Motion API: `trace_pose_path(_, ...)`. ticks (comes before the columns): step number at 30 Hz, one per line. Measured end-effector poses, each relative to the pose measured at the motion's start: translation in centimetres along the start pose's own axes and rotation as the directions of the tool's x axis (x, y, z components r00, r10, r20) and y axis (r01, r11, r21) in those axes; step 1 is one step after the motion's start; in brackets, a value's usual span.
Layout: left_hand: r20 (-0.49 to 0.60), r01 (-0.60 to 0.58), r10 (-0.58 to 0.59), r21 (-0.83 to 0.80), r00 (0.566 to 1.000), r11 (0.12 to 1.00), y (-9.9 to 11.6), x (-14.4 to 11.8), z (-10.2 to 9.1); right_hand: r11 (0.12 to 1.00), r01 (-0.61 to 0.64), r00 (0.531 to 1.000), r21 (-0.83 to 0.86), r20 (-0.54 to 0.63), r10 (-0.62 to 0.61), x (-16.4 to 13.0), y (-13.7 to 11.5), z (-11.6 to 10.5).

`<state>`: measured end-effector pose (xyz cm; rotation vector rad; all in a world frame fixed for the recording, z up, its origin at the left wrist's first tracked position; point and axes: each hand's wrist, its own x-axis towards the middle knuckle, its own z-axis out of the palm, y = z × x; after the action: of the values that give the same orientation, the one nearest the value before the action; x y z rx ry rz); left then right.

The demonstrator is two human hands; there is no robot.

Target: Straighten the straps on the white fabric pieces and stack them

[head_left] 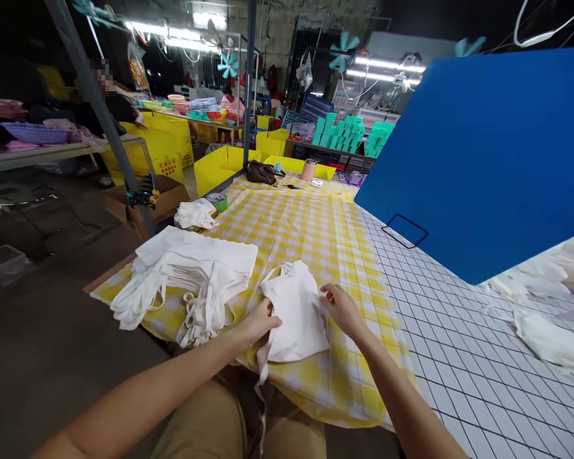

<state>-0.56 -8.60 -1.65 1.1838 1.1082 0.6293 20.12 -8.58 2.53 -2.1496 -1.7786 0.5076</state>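
Note:
A white cloth piece with straps, perhaps a bag [296,312], lies on the yellow checked tablecloth in front of me. My left hand [263,320] is closed on its left edge, thumb on top and fingers underneath. A long strap hangs from it over the table's front edge. My right hand [342,308] is beside its right edge with fingers bent and apart; whether the fingertips touch the cloth is unclear. Left of it lies a stack of white cloth pieces [196,252], their straps bunched toward me.
Behind the stack lie a small white cloth bundle [196,213] and green tape [217,201]. Farther back are a dark handbag [261,172] and a pink cup [309,169]. A large blue board [488,159] slants over the grid-patterned cloth [440,319] at right. A metal post [100,108] rises at left.

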Motion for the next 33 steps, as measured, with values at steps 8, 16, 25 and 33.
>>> trace_pose_path(8,-0.084,-0.16,0.472,0.877,0.877,0.452,3.6,2.9,-0.4,0.987,-0.113,0.994,0.116,0.008,0.113,2.7,-0.7,3.5)
trace_pose_path(16,0.008,-0.247,0.347,0.72,0.938,0.649,5.6,8.7,0.0,0.827,-0.117,0.99,0.551,0.131,0.053,-0.2,1.3,-0.3)
trace_pose_path(25,0.088,-0.375,0.412,0.616,0.907,0.693,9.1,8.2,-1.2,0.649,-0.17,0.972,0.742,0.236,-0.015,-2.3,-0.2,-2.1)
trace_pose_path(33,0.358,-0.489,0.338,0.711,0.87,0.506,3.6,6.5,1.1,0.73,-0.266,0.953,0.63,0.285,0.102,-2.5,2.0,-0.8)
